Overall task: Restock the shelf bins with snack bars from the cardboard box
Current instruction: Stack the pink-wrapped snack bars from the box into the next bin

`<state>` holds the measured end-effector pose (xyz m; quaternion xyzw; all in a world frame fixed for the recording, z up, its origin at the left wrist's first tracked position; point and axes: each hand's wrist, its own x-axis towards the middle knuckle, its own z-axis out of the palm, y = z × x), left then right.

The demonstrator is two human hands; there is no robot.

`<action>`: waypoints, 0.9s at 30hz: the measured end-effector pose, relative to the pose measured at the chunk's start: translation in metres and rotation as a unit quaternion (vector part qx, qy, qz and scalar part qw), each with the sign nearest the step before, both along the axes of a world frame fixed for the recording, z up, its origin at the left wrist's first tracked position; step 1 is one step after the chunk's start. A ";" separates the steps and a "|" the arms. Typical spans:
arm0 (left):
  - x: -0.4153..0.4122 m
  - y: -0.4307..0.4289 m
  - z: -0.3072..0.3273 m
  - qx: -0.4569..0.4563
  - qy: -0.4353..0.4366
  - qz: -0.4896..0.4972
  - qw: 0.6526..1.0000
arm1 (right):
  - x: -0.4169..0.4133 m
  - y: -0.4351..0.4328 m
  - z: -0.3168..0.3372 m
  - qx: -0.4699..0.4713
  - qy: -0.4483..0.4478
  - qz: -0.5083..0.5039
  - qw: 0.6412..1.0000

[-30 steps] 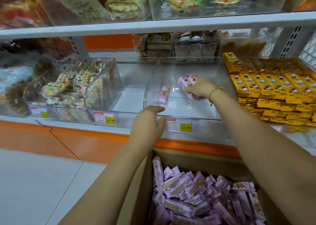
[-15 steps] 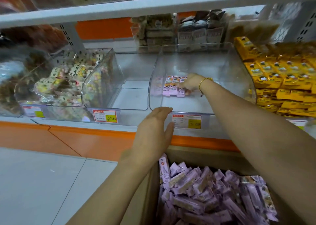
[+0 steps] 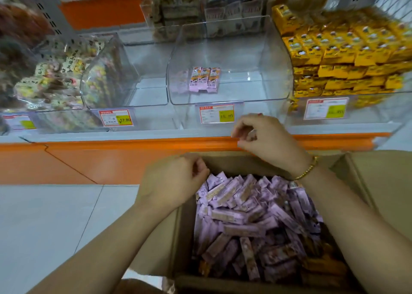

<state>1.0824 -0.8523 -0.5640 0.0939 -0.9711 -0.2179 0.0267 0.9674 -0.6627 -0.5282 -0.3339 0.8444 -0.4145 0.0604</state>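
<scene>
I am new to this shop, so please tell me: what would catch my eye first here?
The open box at the bottom, heaped with purple bars, stands out first. Above it, a clear bin in the middle holds only a few bars, while yellow packs are stacked to its right.

Soft, even indoor light; shadows are faint. Motion blur smears the shelf goods beyond the fingers, worst on the yellow packs to their right. Wide-angle bending curves the edges.
</scene>
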 end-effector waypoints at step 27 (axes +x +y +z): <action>0.028 -0.020 -0.034 -0.117 -0.261 -0.029 0.958 | 0.036 -0.006 -0.217 0.364 0.002 -0.015 0.931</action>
